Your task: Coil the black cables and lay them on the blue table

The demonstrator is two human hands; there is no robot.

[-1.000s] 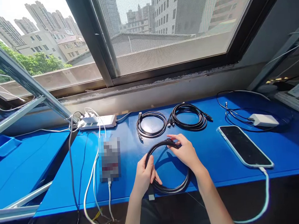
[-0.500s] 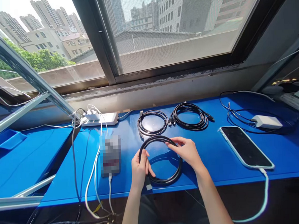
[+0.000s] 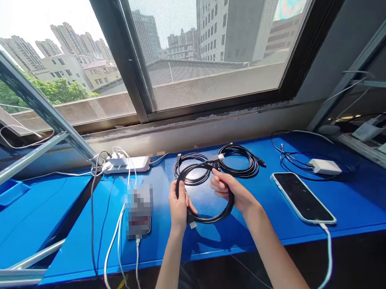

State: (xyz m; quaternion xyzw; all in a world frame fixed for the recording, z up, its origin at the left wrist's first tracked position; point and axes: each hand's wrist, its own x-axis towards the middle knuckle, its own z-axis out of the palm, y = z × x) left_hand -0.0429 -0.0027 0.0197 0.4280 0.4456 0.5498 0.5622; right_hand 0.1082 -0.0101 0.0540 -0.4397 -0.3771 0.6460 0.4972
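Note:
A black cable [image 3: 212, 220] is wound into a ring of several turns and held up over the blue table. My left hand [image 3: 179, 204] is closed round the ring's left side. A flat plug [image 3: 192, 224] with a pale tip hangs just below its fingers. My right hand [image 3: 230, 187] is closed at the upper right of the ring, its thumb and forefinger at the cable. Another pale-tipped plug [image 3: 221, 157] sticks out above that hand. Behind the ring lie two more coiled black cables, one at the left [image 3: 193, 155] and one at the right [image 3: 241, 161], partly covered.
To the right lie a phone [image 3: 302, 197] on a white charging lead and a white adapter [image 3: 325, 166] with thin black cable. On the left are a blurred-out device [image 3: 139, 213], a power strip [image 3: 126, 164] and hanging leads. A window [image 3: 189, 55] stands behind the blue table [image 3: 254, 227].
The held ring has been lifted nearer to me, and its upper plug now shows. My right fingers have curled in at the ring's upper right. The view has shifted a little.

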